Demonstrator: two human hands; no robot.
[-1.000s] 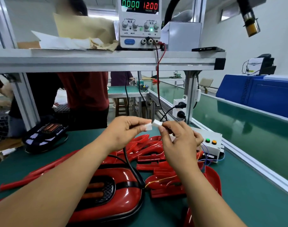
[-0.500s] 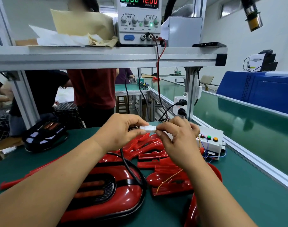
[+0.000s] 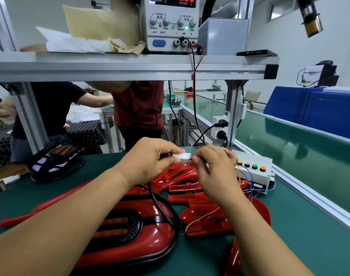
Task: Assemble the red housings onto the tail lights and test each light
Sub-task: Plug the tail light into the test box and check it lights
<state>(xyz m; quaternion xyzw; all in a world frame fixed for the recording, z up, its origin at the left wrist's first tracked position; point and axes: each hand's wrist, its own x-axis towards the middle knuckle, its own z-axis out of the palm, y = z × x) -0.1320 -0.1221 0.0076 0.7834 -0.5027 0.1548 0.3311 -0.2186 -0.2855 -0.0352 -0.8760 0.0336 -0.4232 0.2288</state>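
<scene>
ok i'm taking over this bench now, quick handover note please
Left hand pinches one end of the small white plastic connector; right hand pinches the other end. Halves meet; seating unclear.
A black cable runs from under the left hand to the glossy red-housed tail light lying nearest; its strips look unlit.
Loose red plastic housings lie piled behind it; white test box with coloured buttons to the right; a bare black tail light far left.
Done: one housing fitted. Left: test it, then the rest.
</scene>
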